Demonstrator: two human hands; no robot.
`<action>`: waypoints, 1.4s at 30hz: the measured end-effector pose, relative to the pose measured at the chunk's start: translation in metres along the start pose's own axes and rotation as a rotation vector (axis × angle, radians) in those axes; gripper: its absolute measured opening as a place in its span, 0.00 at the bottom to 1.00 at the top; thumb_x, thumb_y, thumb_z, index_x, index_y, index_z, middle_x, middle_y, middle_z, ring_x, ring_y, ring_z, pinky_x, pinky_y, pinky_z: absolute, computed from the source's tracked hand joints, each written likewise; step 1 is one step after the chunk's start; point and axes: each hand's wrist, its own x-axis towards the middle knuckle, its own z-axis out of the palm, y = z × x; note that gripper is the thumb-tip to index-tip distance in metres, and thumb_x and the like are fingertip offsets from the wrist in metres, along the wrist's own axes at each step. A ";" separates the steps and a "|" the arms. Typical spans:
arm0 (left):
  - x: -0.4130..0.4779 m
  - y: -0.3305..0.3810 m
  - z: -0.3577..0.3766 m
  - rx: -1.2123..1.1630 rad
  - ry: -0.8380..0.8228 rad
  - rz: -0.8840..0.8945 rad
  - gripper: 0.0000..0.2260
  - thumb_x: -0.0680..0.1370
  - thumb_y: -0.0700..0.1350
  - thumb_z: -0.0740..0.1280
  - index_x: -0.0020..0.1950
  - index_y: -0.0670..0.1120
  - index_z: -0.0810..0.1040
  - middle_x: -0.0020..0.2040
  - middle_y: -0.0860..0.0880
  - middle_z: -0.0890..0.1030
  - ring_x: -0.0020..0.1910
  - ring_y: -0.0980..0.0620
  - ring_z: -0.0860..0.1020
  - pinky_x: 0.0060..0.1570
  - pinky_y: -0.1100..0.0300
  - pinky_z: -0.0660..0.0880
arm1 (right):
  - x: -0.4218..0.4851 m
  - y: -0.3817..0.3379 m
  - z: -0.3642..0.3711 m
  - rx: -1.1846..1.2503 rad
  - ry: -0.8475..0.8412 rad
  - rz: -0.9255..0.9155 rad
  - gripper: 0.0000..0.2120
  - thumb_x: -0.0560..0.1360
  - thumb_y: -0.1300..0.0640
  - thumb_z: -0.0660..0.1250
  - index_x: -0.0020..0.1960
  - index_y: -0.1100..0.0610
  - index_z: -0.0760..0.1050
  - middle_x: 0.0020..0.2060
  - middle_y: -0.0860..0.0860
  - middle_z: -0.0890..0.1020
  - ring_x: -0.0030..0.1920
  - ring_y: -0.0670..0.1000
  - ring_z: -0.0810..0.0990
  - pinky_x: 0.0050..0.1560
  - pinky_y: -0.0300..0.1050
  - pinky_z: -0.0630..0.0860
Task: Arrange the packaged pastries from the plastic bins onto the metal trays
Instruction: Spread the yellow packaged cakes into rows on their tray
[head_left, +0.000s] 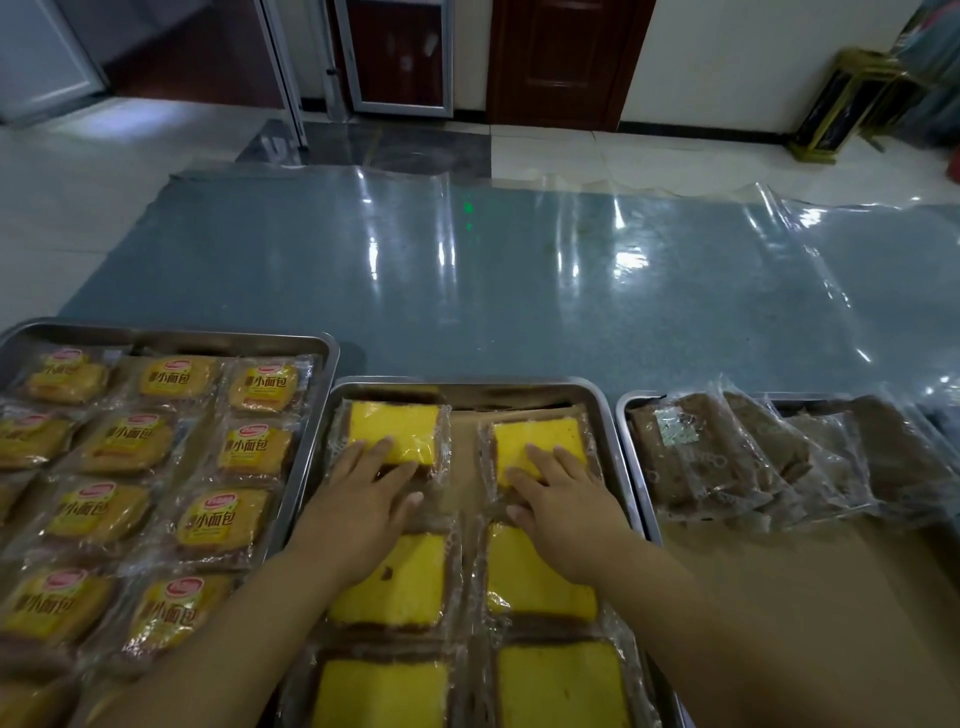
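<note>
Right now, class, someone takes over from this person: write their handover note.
Left hand: open, flat on the far-left cake pack in the middle tray.
Right hand: open, flat on the far-right cake pack.
Done: middle tray shows six packs in two columns; left tray looks full.
Left: right tray has brown packs only at its far end.

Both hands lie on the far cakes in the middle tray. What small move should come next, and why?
Probably lift both off: left hand and right hand rest flat on the left cake and right cake, already placed in the tray.
</note>
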 end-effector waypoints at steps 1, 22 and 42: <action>0.002 -0.002 0.001 0.017 -0.017 0.006 0.23 0.79 0.60 0.50 0.74 0.56 0.58 0.77 0.53 0.49 0.75 0.49 0.43 0.72 0.49 0.50 | 0.003 -0.001 -0.001 0.009 -0.001 0.012 0.23 0.80 0.43 0.49 0.74 0.46 0.54 0.77 0.49 0.48 0.76 0.57 0.43 0.72 0.58 0.49; -0.081 0.008 0.000 -0.090 0.143 0.225 0.13 0.71 0.47 0.73 0.55 0.48 0.82 0.57 0.48 0.79 0.59 0.46 0.74 0.57 0.49 0.72 | -0.071 -0.026 0.016 0.171 0.220 0.053 0.19 0.78 0.46 0.60 0.68 0.47 0.69 0.68 0.49 0.68 0.68 0.52 0.63 0.62 0.45 0.68; -0.093 0.008 0.003 -0.092 0.090 0.150 0.18 0.76 0.55 0.64 0.66 0.54 0.73 0.69 0.54 0.68 0.69 0.54 0.61 0.67 0.58 0.60 | -0.084 -0.023 0.014 0.223 0.264 0.055 0.18 0.79 0.52 0.62 0.68 0.50 0.71 0.70 0.50 0.67 0.70 0.51 0.62 0.66 0.47 0.66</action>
